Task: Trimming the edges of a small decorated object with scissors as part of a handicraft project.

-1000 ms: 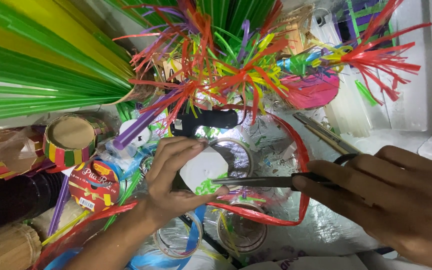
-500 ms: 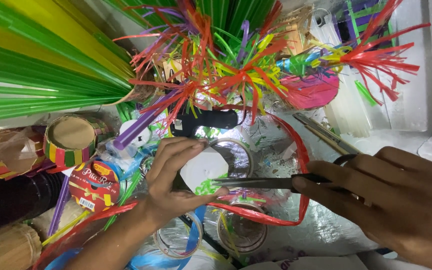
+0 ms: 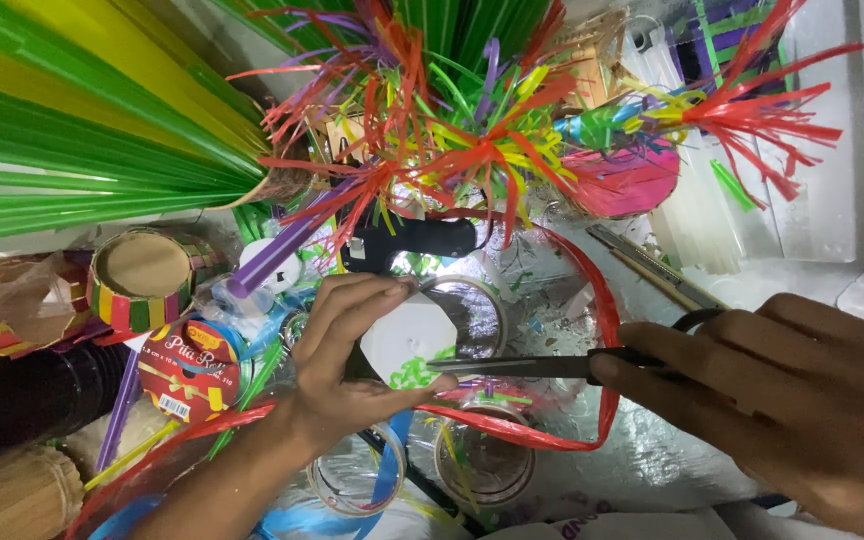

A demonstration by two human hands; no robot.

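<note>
being trimmed at frame centre: white card piece, pinched in left hand, fingers clamped on its edge. scissors gripped shut in right hand at 3 o'clock, blades meeting card. risk judged: thumb nicked or cut skewed, fingers lying close to blades. red ribbon loop curled around scissors, snag likely. black glue gun at 12 o'clock, ribbon roll at 9 o'clock.

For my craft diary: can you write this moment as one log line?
left hand: holds white piece | right hand: holds scissors | blades at piece's edge
</note>
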